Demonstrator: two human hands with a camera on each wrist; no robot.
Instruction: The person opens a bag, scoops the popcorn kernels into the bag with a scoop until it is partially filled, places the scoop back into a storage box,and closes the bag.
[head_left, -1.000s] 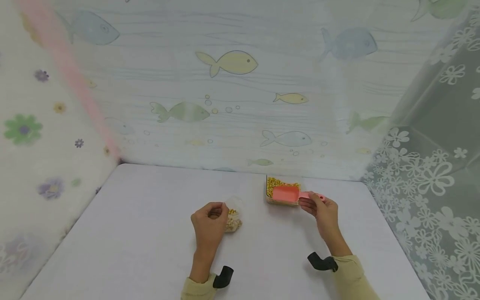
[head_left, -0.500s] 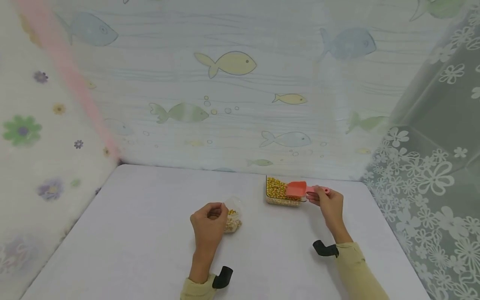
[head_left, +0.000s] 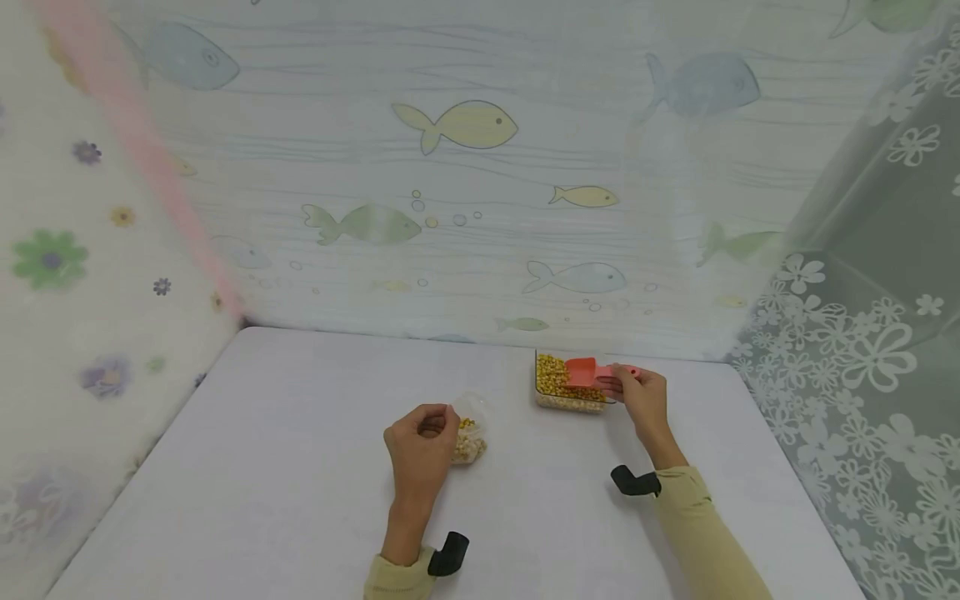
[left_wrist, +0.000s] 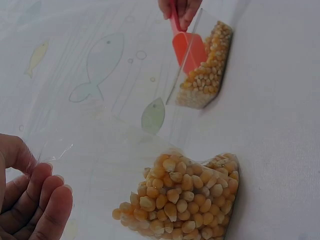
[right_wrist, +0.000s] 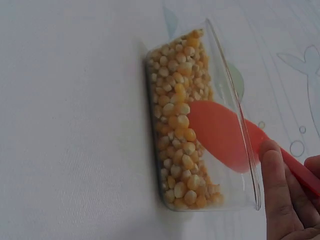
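My left hand (head_left: 420, 446) pinches the open top of a small clear plastic bag (head_left: 470, 435) partly filled with corn kernels (left_wrist: 180, 200), standing on the white table (head_left: 300, 467). My right hand (head_left: 637, 400) grips the handle of a red plastic scoop (head_left: 585, 372). The scoop's bowl (right_wrist: 220, 135) is tipped down into a clear rectangular container (head_left: 564, 385) of corn kernels (right_wrist: 177, 125) near the table's back edge. In the left wrist view the scoop (left_wrist: 186, 47) points into that container (left_wrist: 207, 67).
Fish-patterned sheeting (head_left: 465, 167) rises behind the table, a flowered sheet (head_left: 75, 250) on the left and a lace curtain (head_left: 862, 375) on the right. The table's right edge lies close to the right forearm (head_left: 697, 533).
The right hand moved the scoop from lying flat over the container to its right end, then tipped the bowl down into the kernels. The left hand and bag stayed put.
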